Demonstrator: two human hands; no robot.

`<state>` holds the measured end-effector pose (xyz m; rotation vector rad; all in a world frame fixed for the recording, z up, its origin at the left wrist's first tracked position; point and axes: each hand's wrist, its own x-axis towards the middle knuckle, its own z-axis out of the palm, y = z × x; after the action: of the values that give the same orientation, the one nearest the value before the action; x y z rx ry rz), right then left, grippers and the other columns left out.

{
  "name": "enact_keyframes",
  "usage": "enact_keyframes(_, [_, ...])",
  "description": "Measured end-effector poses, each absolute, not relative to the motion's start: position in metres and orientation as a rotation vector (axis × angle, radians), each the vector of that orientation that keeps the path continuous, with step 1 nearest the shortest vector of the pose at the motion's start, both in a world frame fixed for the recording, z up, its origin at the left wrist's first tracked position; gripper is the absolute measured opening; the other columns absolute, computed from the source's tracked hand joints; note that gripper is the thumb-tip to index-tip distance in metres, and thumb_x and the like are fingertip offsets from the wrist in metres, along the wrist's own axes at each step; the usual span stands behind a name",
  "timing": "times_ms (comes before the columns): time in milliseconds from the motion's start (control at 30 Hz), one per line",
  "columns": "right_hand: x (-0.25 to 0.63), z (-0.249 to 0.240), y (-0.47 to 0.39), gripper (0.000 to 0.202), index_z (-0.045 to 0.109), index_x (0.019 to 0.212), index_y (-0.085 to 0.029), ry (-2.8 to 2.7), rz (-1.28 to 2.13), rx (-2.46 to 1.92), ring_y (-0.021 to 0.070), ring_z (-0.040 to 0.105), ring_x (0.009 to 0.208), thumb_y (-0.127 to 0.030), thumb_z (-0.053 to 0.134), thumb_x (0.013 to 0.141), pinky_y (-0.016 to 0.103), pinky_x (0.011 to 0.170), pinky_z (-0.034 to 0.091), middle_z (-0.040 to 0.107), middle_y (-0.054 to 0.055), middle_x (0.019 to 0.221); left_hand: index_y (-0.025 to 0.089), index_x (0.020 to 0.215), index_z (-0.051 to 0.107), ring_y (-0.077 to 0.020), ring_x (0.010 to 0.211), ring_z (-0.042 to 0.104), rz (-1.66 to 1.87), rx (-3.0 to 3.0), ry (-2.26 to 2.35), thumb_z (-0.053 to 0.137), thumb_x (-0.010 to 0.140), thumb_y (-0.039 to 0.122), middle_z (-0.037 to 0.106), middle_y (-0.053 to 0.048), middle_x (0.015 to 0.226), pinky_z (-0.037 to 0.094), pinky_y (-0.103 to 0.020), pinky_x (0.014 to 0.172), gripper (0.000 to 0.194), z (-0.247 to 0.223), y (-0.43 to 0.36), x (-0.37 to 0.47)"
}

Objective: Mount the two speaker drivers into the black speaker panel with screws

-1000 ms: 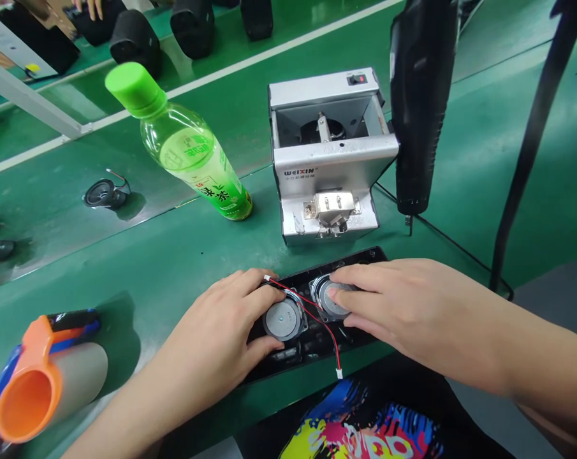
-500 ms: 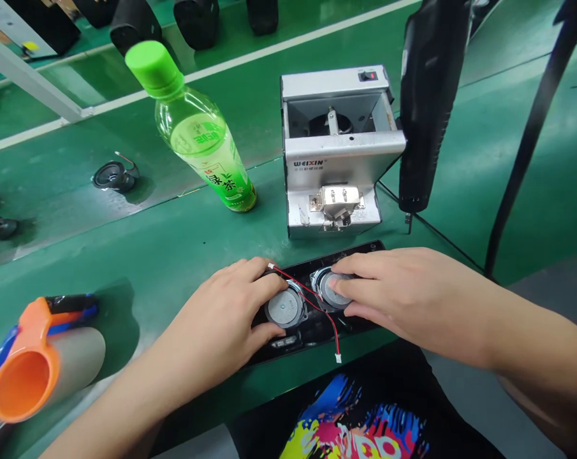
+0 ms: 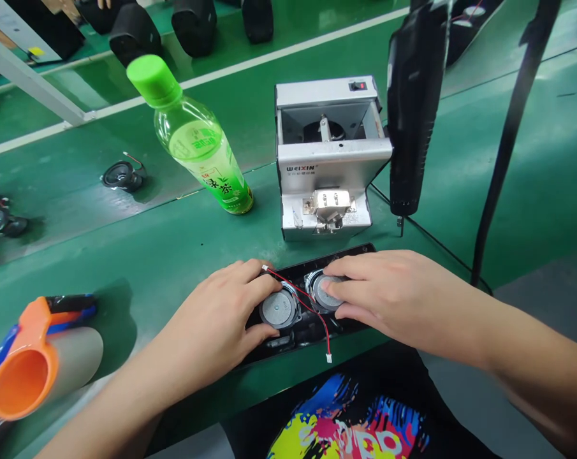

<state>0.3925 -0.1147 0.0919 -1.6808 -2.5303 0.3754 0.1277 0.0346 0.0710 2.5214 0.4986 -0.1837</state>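
Observation:
A long black plastic panel (image 3: pixel 359 252) lies at the near edge of the green bench. Two round speaker drivers sit in it side by side. My left hand (image 3: pixel 216 325) curls around the left driver (image 3: pixel 278 309), thumb and fingers on its rim. My right hand (image 3: pixel 403 296) rests its fingertips on the right driver (image 3: pixel 327 294). A red and black wire (image 3: pixel 312 312) runs across both drivers and ends in a small white plug (image 3: pixel 329 359) hanging off the panel's front edge.
Behind the panel stands a grey WEIXIN screw feeder (image 3: pixel 329 159). A green tea bottle (image 3: pixel 192 137) stands to its left, a black electric screwdriver (image 3: pixel 412 108) hangs to its right. A tape dispenser (image 3: pixel 34 370) lies near left. A loose speaker (image 3: pixel 120 175) lies on the conveyor.
Both hands stay on the two drivers in the panel. Only the camera view has shifted slightly; the wire plug hangs in much the same place.

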Motion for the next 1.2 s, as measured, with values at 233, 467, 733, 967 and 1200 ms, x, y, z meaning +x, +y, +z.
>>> enact_keyframes(233, [0.399, 0.095, -0.11, 0.024, 0.074, 0.119, -0.018, -2.376, 0.24, -1.538, 0.0232, 0.072, 0.094, -0.038, 0.071, 0.106, 0.042, 0.082, 0.063, 0.077, 0.008, 0.122, 0.029, 0.124, 0.069, -0.0306, 0.123, 0.069, -0.22, 2.465, 0.513, 0.089, 0.088, 0.021, 0.069, -0.005, 0.138, 0.06, -0.051, 0.104, 0.043, 0.074, 0.039, 0.126])
enact_keyframes(467, [0.425, 0.076, -0.093, 0.065, 0.058, 0.153, -0.018, -1.481, -0.525, -1.71, 0.0402, 0.063, 0.13, -0.033, 0.079, 0.094, 0.062, 0.101, 0.062, 0.067, 0.02, 0.136, 0.037, 0.138, 0.065, -0.0343, 0.135, 0.069, -0.071, 2.535, 0.465, 0.091, 0.089, 0.041, 0.064, -0.006, 0.155, 0.063, -0.051, 0.109, 0.056, 0.062, 0.049, 0.103])
enact_keyframes(733, [0.465, 0.069, -0.069, 0.083, 0.033, 0.171, -0.026, -1.339, -0.121, -1.869, 0.0342, 0.076, 0.111, -0.056, 0.068, 0.103, 0.059, 0.092, 0.069, 0.07, 0.015, 0.141, 0.034, 0.137, 0.065, -0.0401, 0.142, 0.062, 0.296, 2.748, 0.345, 0.077, 0.099, 0.045, 0.055, -0.014, 0.162, 0.057, -0.07, 0.112, 0.041, 0.083, 0.029, 0.134])
enact_keyframes(967, [0.481, 0.081, -0.066, 0.061, 0.059, 0.153, -0.034, -1.186, 0.288, -1.647, 0.0231, 0.072, 0.087, -0.056, 0.077, 0.099, 0.044, 0.079, 0.068, 0.074, 0.003, 0.108, 0.026, 0.135, 0.065, -0.0404, 0.127, 0.072, 0.138, 2.77, 0.27, 0.088, 0.086, 0.023, 0.068, -0.017, 0.149, 0.059, -0.073, 0.109, 0.055, 0.07, 0.005, 0.181])
enact_keyframes(1200, [0.453, 0.125, -0.054, 0.059, 0.065, 0.133, -0.022, -0.694, 0.746, -1.164, 0.0112, 0.06, 0.06, -0.065, 0.08, 0.094, 0.024, 0.048, 0.059, 0.058, -0.002, 0.087, 0.028, 0.126, 0.067, -0.0356, 0.11, 0.076, 0.164, 2.738, 0.276, 0.095, 0.077, 0.02, 0.074, -0.01, 0.132, 0.065, -0.063, 0.096, 0.057, 0.066, 0.01, 0.183])
